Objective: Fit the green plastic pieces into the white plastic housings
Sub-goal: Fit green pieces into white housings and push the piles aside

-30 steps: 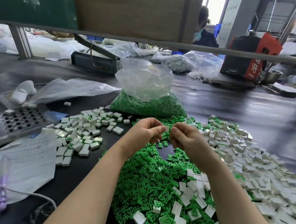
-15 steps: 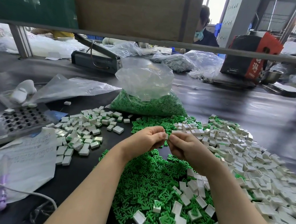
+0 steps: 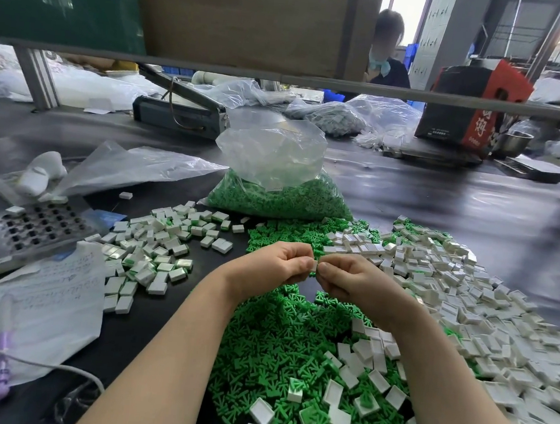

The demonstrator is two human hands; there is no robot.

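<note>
- Nearest me, a spread of loose green pieces covered the table, with a few empty white housings scattered on top.
- Just beyond it my two hands met over the green spread. My left hand and right hand both had fingers curled in, fingertips almost touching, pinching one small white housing between them.
- I could not tell whether a green piece was already inside it; my fingertips hid all but a white edge.
- Compared with a second ago, my hands had dropped lower and closer to me, and had stayed pressed together on the same small part. I judged that I was pushing a green piece home, and that this one was about finished.
- To my right lay the big heap of empty housings, so plenty of work remained.
- To my left sat the smaller pile of finished housings, many showing green at the edge; the one in my fingers probably belonged there next.
- Farther left were a sheet of paper and a metal tray with holes.
- Beyond my hands stood a clear bag of green pieces, its top open.
- At the far side another person sat behind the shelf rail, beside a red and black box.
</note>
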